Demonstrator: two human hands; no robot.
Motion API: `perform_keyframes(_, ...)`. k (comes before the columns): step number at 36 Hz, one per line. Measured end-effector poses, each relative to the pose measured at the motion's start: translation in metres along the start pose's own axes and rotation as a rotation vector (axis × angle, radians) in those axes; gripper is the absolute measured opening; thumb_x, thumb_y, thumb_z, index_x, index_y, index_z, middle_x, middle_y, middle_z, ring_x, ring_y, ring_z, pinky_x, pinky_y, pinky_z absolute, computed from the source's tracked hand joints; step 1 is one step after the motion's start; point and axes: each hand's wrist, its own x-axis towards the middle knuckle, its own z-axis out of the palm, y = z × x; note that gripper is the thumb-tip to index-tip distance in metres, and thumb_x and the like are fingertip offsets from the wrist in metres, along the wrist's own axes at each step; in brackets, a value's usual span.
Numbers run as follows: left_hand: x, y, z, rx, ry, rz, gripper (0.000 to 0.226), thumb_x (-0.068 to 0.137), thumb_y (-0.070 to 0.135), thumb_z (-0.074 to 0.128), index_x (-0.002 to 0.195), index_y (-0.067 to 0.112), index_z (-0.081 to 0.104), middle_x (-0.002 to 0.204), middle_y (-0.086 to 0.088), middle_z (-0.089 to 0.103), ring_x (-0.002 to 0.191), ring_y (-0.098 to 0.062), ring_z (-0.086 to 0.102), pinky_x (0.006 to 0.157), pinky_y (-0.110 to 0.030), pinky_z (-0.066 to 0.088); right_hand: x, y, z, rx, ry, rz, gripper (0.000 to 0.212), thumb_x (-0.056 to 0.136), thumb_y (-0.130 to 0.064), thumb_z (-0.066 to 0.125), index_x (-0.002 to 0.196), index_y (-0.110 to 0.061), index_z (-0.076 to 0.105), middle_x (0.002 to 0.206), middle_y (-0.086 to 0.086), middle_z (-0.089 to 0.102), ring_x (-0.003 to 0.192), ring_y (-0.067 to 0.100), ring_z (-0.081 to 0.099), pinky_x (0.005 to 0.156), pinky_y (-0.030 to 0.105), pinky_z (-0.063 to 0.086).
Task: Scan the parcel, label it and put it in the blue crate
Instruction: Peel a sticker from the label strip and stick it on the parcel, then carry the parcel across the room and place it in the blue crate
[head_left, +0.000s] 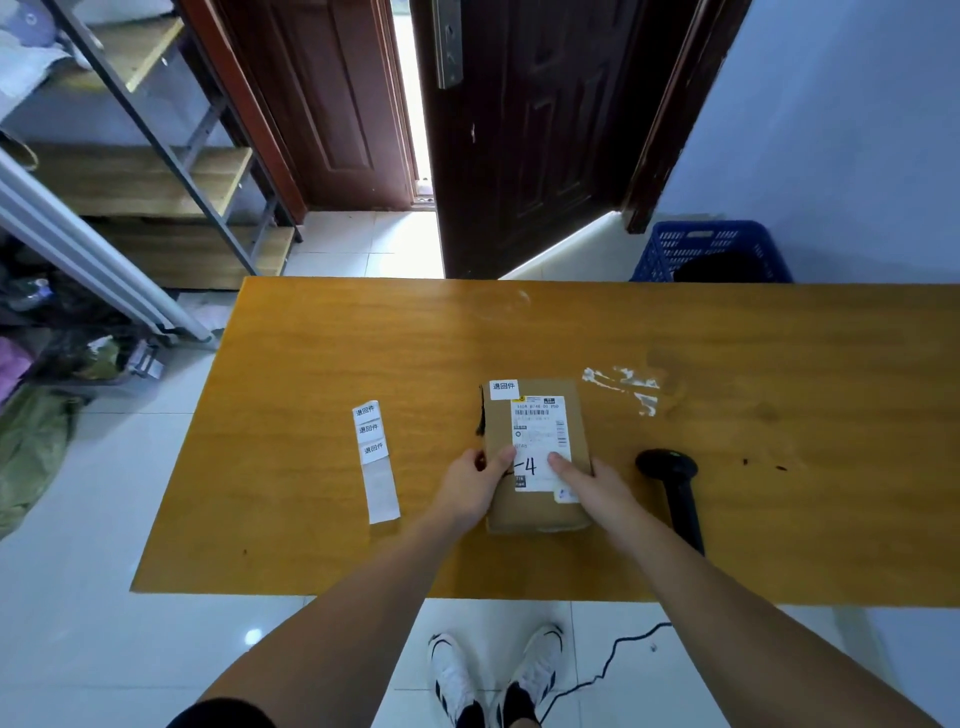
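A brown cardboard parcel lies flat on the yellow wooden table. It carries a white shipping label with a barcode, and a small white sticker sits at its far left corner. My left hand grips the parcel's near left edge. My right hand rests on its near right part, fingers on the shipping label. A strip of white stickers lies to the left of the parcel. A black barcode scanner lies to the right. The blue crate stands on the floor beyond the table's far right edge.
A dark wooden door stands ajar behind the table. Metal shelving and piled bags fill the left side. White tape residue marks the table right of the parcel. The scanner's black cable trails on the tiled floor by my feet.
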Motion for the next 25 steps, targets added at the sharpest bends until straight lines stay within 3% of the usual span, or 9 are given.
perform_keyframes(2, -0.004, 0.008, -0.005, -0.052, 0.034, 0.033, 0.07, 0.094, 0.062, 0.061, 0.14, 0.01, 0.056, 0.126, -0.002, 0.069, 0.097, -0.011, 0.068, 0.072, -0.022, 0.056, -0.006, -0.01, -0.001, 0.031, -0.005, -0.035, 0.063, 0.082, -0.059, 0.079, 0.134, -0.028, 0.061, 0.105, -0.012, 0.076, 0.096, 0.013, 0.074, 0.071, 0.031, 0.058)
perform_keyframes(6, -0.018, 0.031, -0.024, -0.127, 0.116, 0.15, 0.078, 0.086, 0.065, 0.068, 0.139, 0.01, 0.051, 0.135, -0.01, 0.059, 0.114, -0.022, 0.067, 0.089, -0.037, 0.061, -0.017, -0.045, 0.001, 0.169, -0.05, -0.092, 0.085, 0.064, -0.057, 0.09, 0.136, -0.032, 0.051, 0.117, -0.005, 0.077, 0.096, 0.018, 0.079, 0.088, 0.047, 0.064)
perform_keyframes(9, -0.032, 0.062, -0.045, -0.196, 0.194, 0.231, 0.083, 0.08, 0.071, 0.071, 0.134, 0.014, 0.05, 0.134, -0.011, 0.055, 0.115, -0.024, 0.064, 0.087, -0.038, 0.06, -0.032, -0.085, 0.004, 0.188, -0.112, -0.173, 0.093, 0.056, -0.059, 0.092, 0.133, -0.036, 0.044, 0.117, -0.005, 0.075, 0.088, 0.013, 0.081, 0.085, 0.047, 0.065)
perform_keyframes(12, -0.05, 0.099, -0.078, -0.282, 0.157, 0.249, 0.079, 0.08, 0.07, 0.071, 0.133, 0.019, 0.042, 0.133, -0.008, 0.056, 0.115, -0.025, 0.065, 0.089, -0.043, 0.061, -0.055, -0.132, 0.013, 0.183, -0.139, -0.265, 0.078, 0.069, -0.054, 0.089, 0.13, -0.033, 0.045, 0.111, -0.001, 0.079, 0.087, 0.017, 0.081, 0.077, 0.044, 0.065)
perform_keyframes(15, -0.073, 0.134, -0.119, -0.404, 0.07, 0.281, 0.075, 0.088, 0.054, 0.076, 0.139, 0.023, 0.031, 0.131, -0.003, 0.06, 0.11, -0.02, 0.069, 0.075, -0.032, 0.059, -0.082, -0.184, 0.026, 0.179, -0.201, -0.334, 0.061, 0.08, -0.049, 0.083, 0.129, -0.031, 0.051, 0.104, 0.001, 0.083, 0.088, 0.023, 0.082, 0.07, 0.041, 0.065)
perform_keyframes(17, -0.094, 0.152, -0.146, -0.462, 0.061, 0.314, 0.076, 0.088, 0.051, 0.077, 0.142, 0.028, 0.027, 0.129, -0.002, 0.064, 0.108, -0.021, 0.071, 0.074, -0.033, 0.06, -0.102, -0.216, 0.038, 0.16, -0.273, -0.369, 0.053, 0.083, -0.05, 0.078, 0.13, -0.032, 0.06, 0.106, 0.001, 0.083, 0.091, 0.024, 0.081, 0.069, 0.04, 0.064)
perform_keyframes(21, -0.136, 0.173, -0.201, -0.56, 0.164, 0.368, 0.073, 0.088, 0.05, 0.077, 0.144, 0.032, 0.033, 0.124, -0.002, 0.07, 0.103, -0.022, 0.073, 0.07, -0.033, 0.06, -0.132, -0.264, 0.074, 0.11, -0.39, -0.407, 0.047, 0.085, -0.058, 0.072, 0.124, -0.032, 0.071, 0.105, 0.0, 0.084, 0.088, 0.017, 0.081, 0.072, 0.033, 0.06)
perform_keyframes(25, -0.171, 0.174, -0.251, -0.643, 0.315, 0.412, 0.075, 0.089, 0.043, 0.078, 0.148, 0.025, 0.034, 0.124, -0.002, 0.07, 0.103, -0.023, 0.073, 0.073, -0.036, 0.059, -0.156, -0.295, 0.123, 0.081, -0.567, -0.4, 0.043, 0.085, -0.064, 0.072, 0.112, -0.032, 0.081, 0.112, 0.007, 0.082, 0.096, 0.026, 0.081, 0.07, 0.038, 0.065)
